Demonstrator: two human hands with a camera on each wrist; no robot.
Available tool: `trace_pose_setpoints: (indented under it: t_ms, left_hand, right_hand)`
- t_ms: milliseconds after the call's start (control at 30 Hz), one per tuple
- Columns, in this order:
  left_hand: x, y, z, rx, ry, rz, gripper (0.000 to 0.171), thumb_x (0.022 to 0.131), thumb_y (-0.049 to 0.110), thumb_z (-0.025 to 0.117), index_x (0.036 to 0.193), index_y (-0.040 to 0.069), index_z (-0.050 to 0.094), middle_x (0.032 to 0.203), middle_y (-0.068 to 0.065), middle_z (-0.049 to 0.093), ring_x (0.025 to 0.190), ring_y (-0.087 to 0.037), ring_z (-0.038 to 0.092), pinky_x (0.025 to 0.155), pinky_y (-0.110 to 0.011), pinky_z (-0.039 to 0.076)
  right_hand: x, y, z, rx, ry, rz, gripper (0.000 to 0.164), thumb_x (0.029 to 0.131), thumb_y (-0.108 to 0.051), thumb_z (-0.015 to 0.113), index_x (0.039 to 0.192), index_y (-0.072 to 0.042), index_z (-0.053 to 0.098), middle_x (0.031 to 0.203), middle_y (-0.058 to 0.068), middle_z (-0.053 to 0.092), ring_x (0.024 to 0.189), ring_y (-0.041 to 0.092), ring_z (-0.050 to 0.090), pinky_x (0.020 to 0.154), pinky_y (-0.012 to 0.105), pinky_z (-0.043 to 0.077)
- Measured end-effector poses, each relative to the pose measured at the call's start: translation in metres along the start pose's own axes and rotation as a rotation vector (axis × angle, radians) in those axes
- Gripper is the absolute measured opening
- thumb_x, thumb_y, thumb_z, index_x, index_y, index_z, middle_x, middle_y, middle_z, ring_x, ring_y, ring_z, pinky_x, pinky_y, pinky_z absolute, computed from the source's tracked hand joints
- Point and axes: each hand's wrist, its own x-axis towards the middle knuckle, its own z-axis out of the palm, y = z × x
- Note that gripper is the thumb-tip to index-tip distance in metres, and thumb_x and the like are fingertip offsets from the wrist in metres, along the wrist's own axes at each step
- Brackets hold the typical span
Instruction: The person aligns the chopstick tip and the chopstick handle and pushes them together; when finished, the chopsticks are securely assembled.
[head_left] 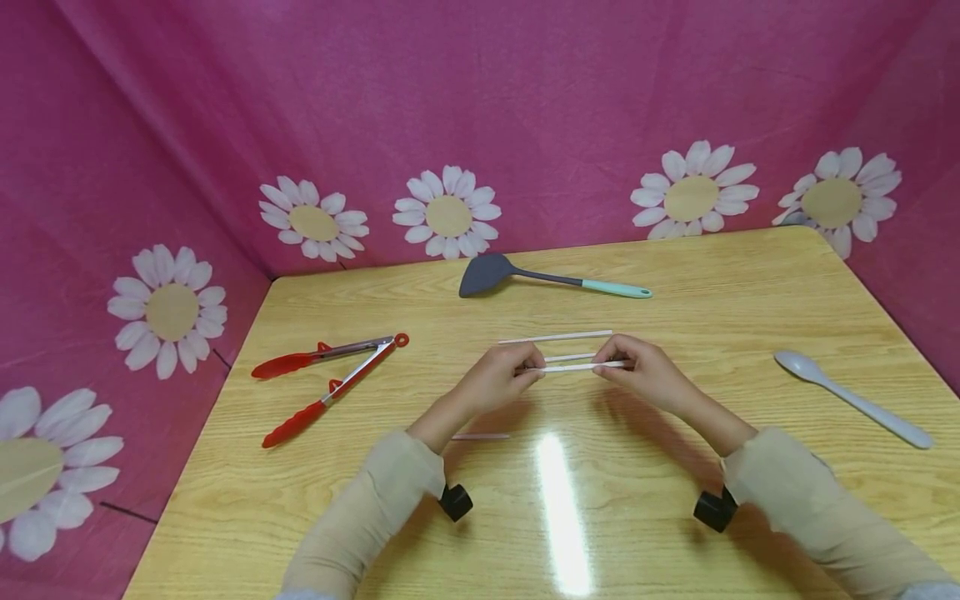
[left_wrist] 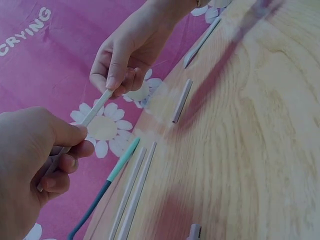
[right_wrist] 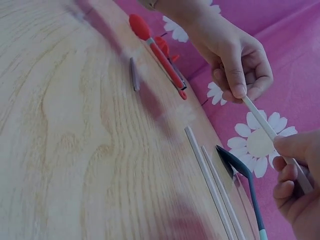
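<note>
A thin, pale, straight-edged stick (head_left: 570, 367) is held above the table between both hands. My left hand (head_left: 497, 379) pinches one end between thumb and curled fingers, and my right hand (head_left: 651, 377) pinches the other end likewise. In the left wrist view the stick (left_wrist: 97, 107) runs straight from hand to hand. Two long pale sticks (right_wrist: 210, 182) lie side by side on the wood beyond the hands. A short stick (head_left: 482, 436) lies near the left forearm. Another short stick (left_wrist: 182, 100) is on the right side, hidden by the right hand in the head view.
Red-tipped tongs (head_left: 352, 379) lie spread on the left of the wooden table (head_left: 637, 533). A dark spatula with a mint handle (head_left: 555, 277) lies along the back. A grey spoon (head_left: 855, 400) is at the right. A pink flowered cloth (head_left: 525, 108) hangs behind.
</note>
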Motion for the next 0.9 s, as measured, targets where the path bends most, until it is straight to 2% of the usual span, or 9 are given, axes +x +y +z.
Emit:
trace_pose_setpoints:
  t_ms: [100,333,567,700,900]
  left_hand:
    - [-0.002,0.000,0.002,-0.009,-0.009,-0.012,0.004,0.083,0.012,0.054,0.084,0.008,0.055,0.075,0.002,0.056,0.065,-0.004,0.049,0.058,-0.014,0.040]
    - [-0.005,0.002,0.005,-0.035,-0.066,-0.073,0.004,0.084,0.011,0.053,0.085,0.009,0.055,0.075,0.002,0.056,0.064,-0.004,0.049,0.057,-0.015,0.041]
    - [-0.006,0.001,0.005,-0.011,-0.048,-0.084,0.006,0.083,0.013,0.054,0.086,0.010,0.057,0.076,0.002,0.057,0.065,-0.004,0.049,0.058,-0.014,0.040]
    - [-0.005,0.003,0.005,0.043,-0.044,-0.090,0.011,0.083,0.015,0.054,0.091,0.011,0.059,0.082,0.002,0.059,0.069,-0.004,0.051,0.061,-0.014,0.041]
    - [-0.003,0.002,0.003,0.203,-0.033,-0.081,0.011,0.082,0.019,0.055,0.089,0.014,0.061,0.084,0.005,0.056,0.073,-0.004,0.050,0.063,-0.014,0.040]
  right_hand:
    - [-0.001,0.000,0.002,0.011,-0.011,0.015,0.008,0.081,-0.010,0.056,0.083,-0.002,0.055,0.084,0.010,0.054,0.074,0.012,0.052,0.059,0.023,0.045]
    - [-0.003,0.001,0.004,-0.019,-0.036,-0.010,0.006,0.081,-0.009,0.056,0.083,-0.004,0.055,0.083,0.007,0.055,0.075,0.010,0.051,0.063,0.023,0.045]
    - [0.000,0.002,0.002,-0.051,-0.021,-0.036,0.004,0.081,-0.010,0.056,0.082,-0.007,0.057,0.081,0.005,0.055,0.073,0.014,0.053,0.060,0.023,0.045]
    - [0.002,-0.001,-0.001,-0.043,-0.040,-0.044,0.004,0.081,-0.011,0.056,0.083,-0.008,0.057,0.081,0.004,0.056,0.073,0.018,0.054,0.059,0.024,0.046]
    - [0.002,0.003,-0.011,-0.115,-0.084,-0.054,0.010,0.083,-0.015,0.054,0.089,-0.009,0.059,0.084,0.004,0.057,0.070,0.012,0.052,0.059,0.023,0.045]
